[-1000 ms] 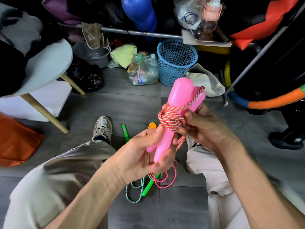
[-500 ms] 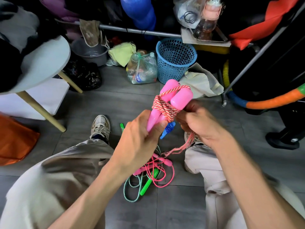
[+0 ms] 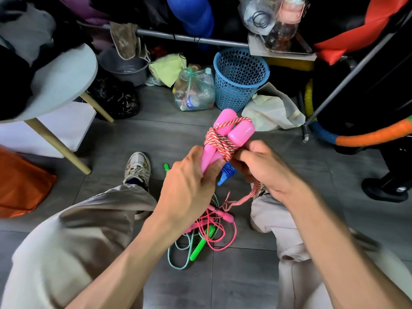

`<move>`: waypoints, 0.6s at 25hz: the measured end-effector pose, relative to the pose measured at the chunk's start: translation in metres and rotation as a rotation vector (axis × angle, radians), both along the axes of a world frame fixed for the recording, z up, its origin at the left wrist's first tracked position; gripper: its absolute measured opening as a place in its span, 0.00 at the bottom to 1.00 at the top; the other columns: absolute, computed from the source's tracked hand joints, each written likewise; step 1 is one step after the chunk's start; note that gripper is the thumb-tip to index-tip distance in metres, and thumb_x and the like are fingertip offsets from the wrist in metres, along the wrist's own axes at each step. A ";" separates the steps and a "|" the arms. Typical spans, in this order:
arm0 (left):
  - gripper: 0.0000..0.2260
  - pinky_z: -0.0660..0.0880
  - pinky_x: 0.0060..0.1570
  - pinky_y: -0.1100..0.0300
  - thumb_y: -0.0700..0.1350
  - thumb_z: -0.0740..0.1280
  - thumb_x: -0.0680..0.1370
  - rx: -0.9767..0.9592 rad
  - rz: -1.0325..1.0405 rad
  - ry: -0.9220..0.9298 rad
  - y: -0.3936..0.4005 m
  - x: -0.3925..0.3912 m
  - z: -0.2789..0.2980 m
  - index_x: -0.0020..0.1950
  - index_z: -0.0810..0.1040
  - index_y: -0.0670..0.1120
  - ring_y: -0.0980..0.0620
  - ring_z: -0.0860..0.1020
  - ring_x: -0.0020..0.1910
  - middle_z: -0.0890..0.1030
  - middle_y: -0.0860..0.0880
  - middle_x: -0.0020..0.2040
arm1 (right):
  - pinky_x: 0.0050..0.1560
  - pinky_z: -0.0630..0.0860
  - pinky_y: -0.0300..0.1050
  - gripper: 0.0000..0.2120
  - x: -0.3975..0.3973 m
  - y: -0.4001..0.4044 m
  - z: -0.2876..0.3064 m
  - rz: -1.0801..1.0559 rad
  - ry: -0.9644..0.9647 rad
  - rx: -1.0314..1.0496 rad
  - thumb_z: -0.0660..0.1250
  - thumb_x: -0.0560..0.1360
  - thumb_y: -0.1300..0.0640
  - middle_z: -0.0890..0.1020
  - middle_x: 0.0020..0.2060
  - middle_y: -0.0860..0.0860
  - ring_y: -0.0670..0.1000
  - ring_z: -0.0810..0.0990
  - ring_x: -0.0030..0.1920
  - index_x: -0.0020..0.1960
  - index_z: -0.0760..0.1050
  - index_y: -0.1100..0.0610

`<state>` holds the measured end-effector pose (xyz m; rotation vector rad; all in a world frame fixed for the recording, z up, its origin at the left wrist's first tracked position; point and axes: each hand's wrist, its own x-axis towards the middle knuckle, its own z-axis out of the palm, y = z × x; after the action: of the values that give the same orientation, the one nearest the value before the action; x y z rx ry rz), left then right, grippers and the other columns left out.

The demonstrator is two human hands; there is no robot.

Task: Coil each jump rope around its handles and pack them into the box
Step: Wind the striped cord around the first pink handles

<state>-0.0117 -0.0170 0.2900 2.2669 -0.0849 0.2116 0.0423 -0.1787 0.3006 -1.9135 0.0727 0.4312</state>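
Pink handles [image 3: 231,130], two side by side, are held upright above the floor [image 3: 156,134], between the knees. Their lower ends are gripped in the curled fingers of the left hand [image 3: 189,186]. A red-and-white rope [image 3: 219,142] is coiled in several turns around the middle of the handles; one strand crosses over their tops. The coil's right side is pinched by the right hand [image 3: 260,168], and the loose rope tail hangs below that hand toward the floor.

On the floor under the hands a tangle is seen: a thin pink rope [image 3: 223,233], a teal rope [image 3: 178,257], a green handle [image 3: 200,244]. A blue handle [image 3: 226,175] shows between the hands; its support cannot be told.

Containers by the far edge of the floor: a blue mesh basket [image 3: 240,79], contents not visible; a clear bag [image 3: 194,90] tied shut, holding plastic bottles; a grey tub [image 3: 124,65], apparently with water. No packing box is identified.
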 end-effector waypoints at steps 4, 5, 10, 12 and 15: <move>0.14 0.73 0.36 0.47 0.54 0.63 0.79 0.101 0.046 0.008 0.006 0.007 -0.010 0.47 0.72 0.43 0.36 0.76 0.36 0.79 0.44 0.34 | 0.27 0.59 0.46 0.18 -0.011 0.004 0.002 0.176 -0.198 -0.443 0.62 0.79 0.53 0.69 0.24 0.47 0.47 0.65 0.26 0.32 0.68 0.55; 0.15 0.73 0.37 0.47 0.55 0.63 0.79 0.138 0.057 0.023 0.008 0.009 -0.015 0.48 0.72 0.43 0.35 0.77 0.38 0.80 0.42 0.36 | 0.29 0.61 0.48 0.18 -0.016 0.005 0.003 0.227 -0.273 -0.564 0.61 0.80 0.52 0.68 0.24 0.48 0.49 0.67 0.27 0.32 0.67 0.56; 0.13 0.73 0.37 0.51 0.54 0.62 0.79 0.384 -0.030 0.091 0.013 0.017 -0.031 0.52 0.72 0.44 0.36 0.80 0.41 0.81 0.42 0.41 | 0.30 0.57 0.48 0.20 -0.028 0.003 0.011 0.471 -0.424 -0.660 0.63 0.78 0.52 0.64 0.23 0.48 0.47 0.63 0.25 0.29 0.62 0.53; 0.12 0.76 0.39 0.50 0.54 0.62 0.80 0.394 -0.153 0.082 0.012 0.015 -0.034 0.53 0.72 0.45 0.38 0.81 0.40 0.82 0.43 0.41 | 0.29 0.58 0.39 0.20 -0.024 0.000 0.018 0.563 -0.452 -0.676 0.65 0.77 0.49 0.66 0.25 0.46 0.44 0.65 0.26 0.29 0.64 0.52; 0.11 0.76 0.38 0.49 0.55 0.61 0.80 0.381 -0.360 0.078 0.008 0.008 -0.037 0.48 0.68 0.47 0.36 0.80 0.40 0.81 0.43 0.39 | 0.33 0.65 0.40 0.12 -0.018 0.000 0.022 0.651 -0.530 -0.734 0.69 0.71 0.50 0.75 0.29 0.48 0.46 0.74 0.32 0.33 0.74 0.56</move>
<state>-0.0038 -0.0089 0.2531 2.5821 -0.5261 -0.0928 0.0241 -0.1785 0.3227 -2.7052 -0.8678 0.3239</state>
